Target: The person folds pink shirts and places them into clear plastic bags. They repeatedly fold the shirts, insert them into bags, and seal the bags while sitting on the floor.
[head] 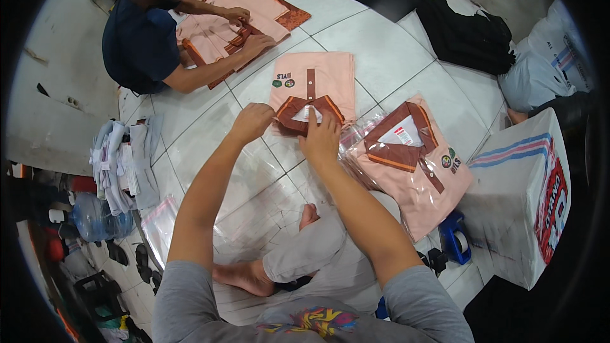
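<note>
In front of me on the floor lies a folded peach polo shirt (331,76), its brown collar (288,113) toward me. Curled fingers of my left hand (252,121) pinch the shirt's edge beside the collar's left side. My right hand (321,138) rests on the collar with its fingers spread, the index finger over the white label inside the neck. Embroidered badges and writing mark the shirt's chest. To the right, another folded polo shirt (441,197) sits in a clear plastic bag, partly over more clear plastic (355,140).
Across from me, a person (143,47) handles peach shirts (217,33). Black garments (462,33) lie at the back right. A large wrapped box (505,190) and blue tape dispenser (455,238) stand right. Clear plastic bags (159,224) and bundled grey cloth (143,166) lie left.
</note>
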Motion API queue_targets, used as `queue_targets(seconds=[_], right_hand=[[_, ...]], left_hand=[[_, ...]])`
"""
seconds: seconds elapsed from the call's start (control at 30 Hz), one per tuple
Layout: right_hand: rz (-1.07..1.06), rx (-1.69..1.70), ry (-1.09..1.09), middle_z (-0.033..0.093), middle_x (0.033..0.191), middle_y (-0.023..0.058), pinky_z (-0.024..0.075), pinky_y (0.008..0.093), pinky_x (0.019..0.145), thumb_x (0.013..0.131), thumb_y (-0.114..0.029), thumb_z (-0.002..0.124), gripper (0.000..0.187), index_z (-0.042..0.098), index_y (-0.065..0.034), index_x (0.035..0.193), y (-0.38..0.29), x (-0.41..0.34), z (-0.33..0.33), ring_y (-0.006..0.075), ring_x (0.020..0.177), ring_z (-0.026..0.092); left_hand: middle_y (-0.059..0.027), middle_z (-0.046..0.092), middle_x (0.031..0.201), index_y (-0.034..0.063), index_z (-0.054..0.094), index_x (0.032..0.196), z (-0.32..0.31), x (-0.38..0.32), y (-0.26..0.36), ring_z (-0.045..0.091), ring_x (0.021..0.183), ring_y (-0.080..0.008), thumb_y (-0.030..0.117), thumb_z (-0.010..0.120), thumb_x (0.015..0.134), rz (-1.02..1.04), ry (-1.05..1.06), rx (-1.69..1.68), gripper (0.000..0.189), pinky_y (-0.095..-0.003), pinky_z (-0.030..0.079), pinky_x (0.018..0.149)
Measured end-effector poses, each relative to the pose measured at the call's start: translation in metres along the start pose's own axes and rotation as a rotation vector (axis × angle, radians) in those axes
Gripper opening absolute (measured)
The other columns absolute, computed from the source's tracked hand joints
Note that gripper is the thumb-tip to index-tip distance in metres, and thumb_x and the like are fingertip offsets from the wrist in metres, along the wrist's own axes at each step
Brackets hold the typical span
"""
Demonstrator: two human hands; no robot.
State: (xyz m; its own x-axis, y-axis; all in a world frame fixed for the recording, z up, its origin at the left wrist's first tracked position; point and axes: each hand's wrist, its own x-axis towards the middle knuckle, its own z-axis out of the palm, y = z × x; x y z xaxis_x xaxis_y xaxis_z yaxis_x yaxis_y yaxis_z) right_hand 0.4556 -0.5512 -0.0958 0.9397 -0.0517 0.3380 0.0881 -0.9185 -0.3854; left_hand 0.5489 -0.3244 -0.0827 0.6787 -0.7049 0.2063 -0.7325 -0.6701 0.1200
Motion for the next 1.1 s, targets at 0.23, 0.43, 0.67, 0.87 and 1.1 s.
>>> queue_targets(seconds=[0.23, 0.43, 0.67, 0.87, 1.1], right_hand=[[0.194, -0.150, -0.074, 0.063, 0.114, 0.0123, 0.0412, 0.0598, 0.092, 0.092, -0.013, 0.056, 0.047, 0.054, -0.0124, 0.139, 0.035, 0.007, 0.033, 0.0323, 0.108, 0.061], [-0.194, 0.223, -0.011, 0.069, 0.091, 0.0149, 0.0512, 0.0439, 0.074, 0.093, -0.012, 0.058, 0.025, 0.065, -0.0084, 0.117, 0.000, 0.008, -0.042, 0.0322, 0.082, 0.068], [-0.420, 0.778, -0.158, 0.072, 0.098, 0.0181, 0.0543, 0.0357, 0.074, 0.095, -0.014, 0.064, 0.018, 0.070, -0.0011, 0.107, -0.057, -0.008, -0.162, 0.0315, 0.084, 0.071], [-0.287, 0.608, -0.306, 0.066, 0.069, 0.0180, 0.0493, 0.0389, 0.060, 0.099, -0.021, 0.061, 0.026, 0.068, 0.0025, 0.093, -0.129, 0.004, -0.202, 0.0271, 0.062, 0.065], [-0.488, 0.486, 0.014, 0.066, 0.075, 0.0223, 0.0505, 0.0469, 0.065, 0.099, -0.024, 0.061, 0.026, 0.067, 0.0001, 0.091, -0.232, -0.057, -0.266, 0.0432, 0.072, 0.065]], left_hand=[[-0.0087, 0.069, 0.096, 0.0093, 0.066, 0.097, -0.074, -0.015, 0.004, 0.063, 0.098, -0.0304, 0.014, 0.068, 0.089, -0.028, 0.087, -0.073, 0.009, -0.0424, 0.045, 0.091], [-0.0119, 0.070, 0.094, 0.0048, 0.067, 0.096, -0.153, -0.092, 0.010, 0.064, 0.093, -0.0345, 0.016, 0.068, 0.091, -0.248, 0.184, -0.143, 0.012, -0.0441, 0.048, 0.086], [-0.0097, 0.073, 0.086, -0.0003, 0.067, 0.099, -0.243, -0.207, 0.059, 0.069, 0.078, -0.0198, 0.014, 0.068, 0.095, -0.401, 0.422, -0.419, 0.015, -0.0312, 0.053, 0.073], [-0.0063, 0.070, 0.081, -0.0039, 0.064, 0.101, -0.292, -0.246, 0.104, 0.066, 0.071, -0.0110, 0.017, 0.064, 0.099, -0.659, 0.428, -0.623, 0.021, -0.0268, 0.052, 0.067], [-0.0060, 0.067, 0.091, -0.0040, 0.061, 0.102, -0.318, -0.227, 0.205, 0.066, 0.075, -0.0086, 0.015, 0.063, 0.100, -0.544, 0.621, -0.828, 0.019, -0.0239, 0.052, 0.064]])
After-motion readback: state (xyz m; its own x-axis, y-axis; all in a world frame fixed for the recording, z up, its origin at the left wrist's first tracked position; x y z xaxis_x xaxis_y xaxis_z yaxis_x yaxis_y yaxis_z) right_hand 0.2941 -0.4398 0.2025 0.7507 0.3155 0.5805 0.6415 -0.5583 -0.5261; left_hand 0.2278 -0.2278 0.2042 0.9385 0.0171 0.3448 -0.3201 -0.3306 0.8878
